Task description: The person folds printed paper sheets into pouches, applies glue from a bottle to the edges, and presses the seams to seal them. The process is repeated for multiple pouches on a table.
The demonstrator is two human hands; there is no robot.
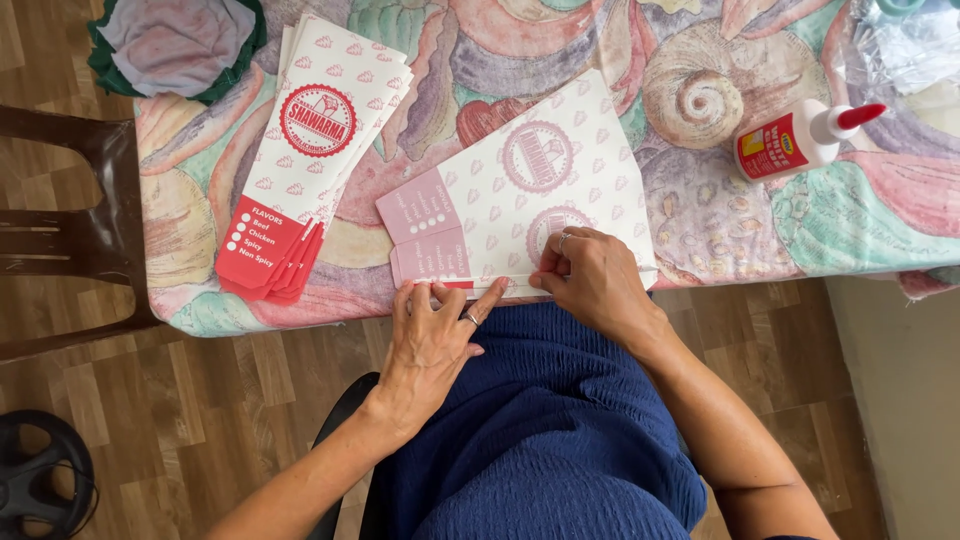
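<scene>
Both hands press one flat printed paper sleeve at the table's near edge: left hand flat, fingers together; right hand pinching the folded flap; stack of sleeves lies finished-looking; glue bottle capped.

left hand | right hand | both pressing paper sleeve edge | glue bottle apart
</scene>
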